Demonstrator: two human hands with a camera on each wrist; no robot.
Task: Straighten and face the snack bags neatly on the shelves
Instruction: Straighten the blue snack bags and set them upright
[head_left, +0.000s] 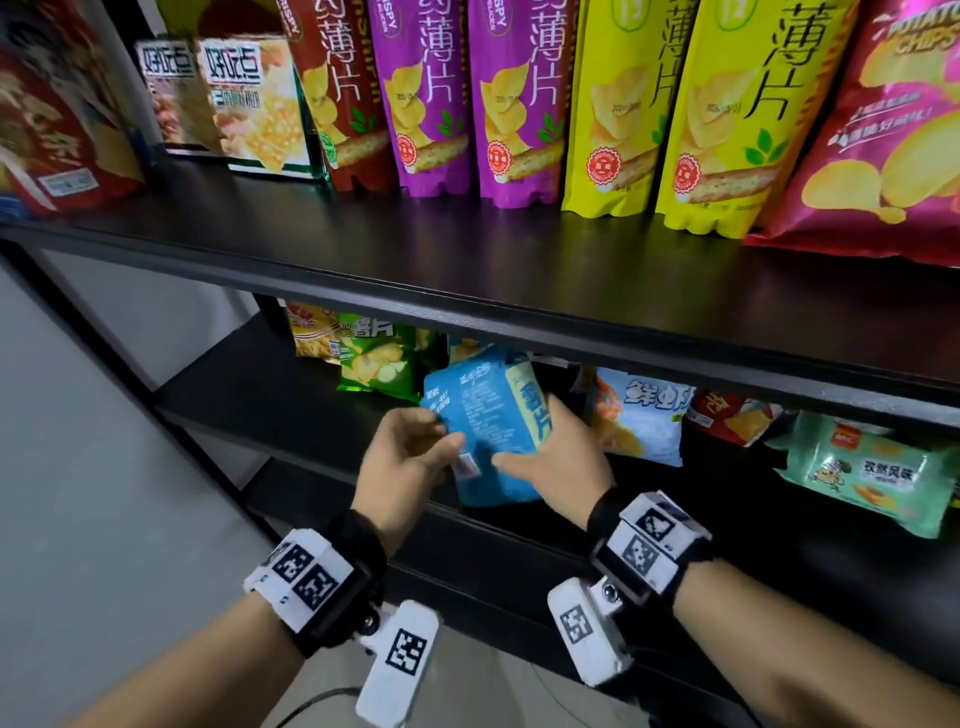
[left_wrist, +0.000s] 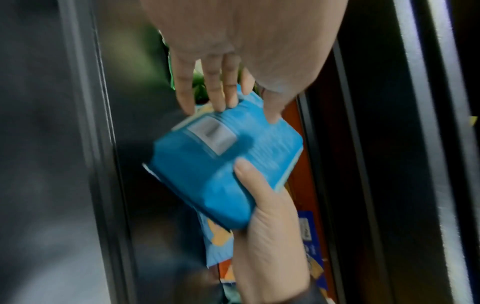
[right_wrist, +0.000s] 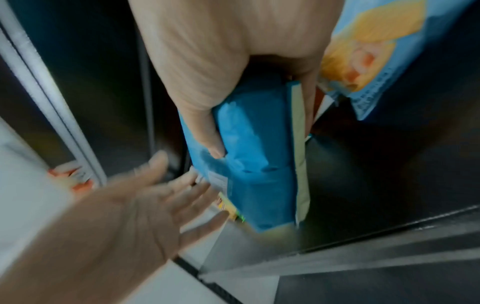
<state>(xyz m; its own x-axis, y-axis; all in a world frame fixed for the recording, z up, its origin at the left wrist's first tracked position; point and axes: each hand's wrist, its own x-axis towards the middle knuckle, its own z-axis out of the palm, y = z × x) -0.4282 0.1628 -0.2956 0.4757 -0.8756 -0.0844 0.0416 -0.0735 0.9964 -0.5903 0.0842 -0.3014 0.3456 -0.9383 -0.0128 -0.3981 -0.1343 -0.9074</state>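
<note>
A blue snack bag (head_left: 483, 415) stands tilted at the front of the lower shelf (head_left: 218, 384), its printed back and barcode label facing me. My right hand (head_left: 550, 457) grips the bag's right side; in the right wrist view the thumb (right_wrist: 207, 133) presses the back and the fingers wrap behind. My left hand (head_left: 410, 457) is at the bag's left edge. Its fingers (left_wrist: 218, 92) are nearly straight and touch that edge of the blue bag (left_wrist: 221, 164), without closing round it.
Beside the blue bag on the lower shelf are a green chips bag (head_left: 374, 358), a light-blue shrimp chips bag (head_left: 639, 421), a red bag (head_left: 727, 415) and a mint-green bag (head_left: 862, 473). The upper shelf (head_left: 467, 260) carries upright red, purple, yellow and pink bags.
</note>
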